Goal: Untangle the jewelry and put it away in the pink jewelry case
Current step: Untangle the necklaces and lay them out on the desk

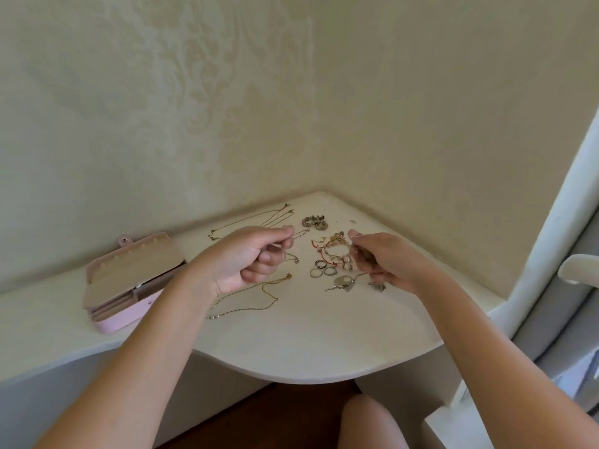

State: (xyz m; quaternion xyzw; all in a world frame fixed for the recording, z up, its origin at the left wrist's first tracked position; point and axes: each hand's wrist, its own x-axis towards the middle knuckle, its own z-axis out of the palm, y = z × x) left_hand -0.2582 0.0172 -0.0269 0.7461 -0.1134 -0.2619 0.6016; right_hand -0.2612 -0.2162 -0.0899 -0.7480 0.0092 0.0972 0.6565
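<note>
The pink jewelry case (pixel 129 280) lies open at the left of the white corner shelf (pixel 308 345). My left hand (pixel 249 257) pinches one end of a thin gold chain (pixel 299 234) between thumb and fingers, above the shelf. My right hand (pixel 379 260) pinches something fine at its fingertips; whether it is the same chain's other end I cannot tell. Between the hands lies a heap of beaded bracelets (pixel 334 251). Below it sit three rings (pixel 322 269) and a silver oval pendant (pixel 343 281).
Thin gold necklaces (pixel 256 218) are laid out at the back of the shelf, and another gold necklace (pixel 249 296) lies in front of my left hand. A grey beaded bracelet (pixel 315 222) sits near the corner. Wallpapered walls close the back; a white frame stands at right.
</note>
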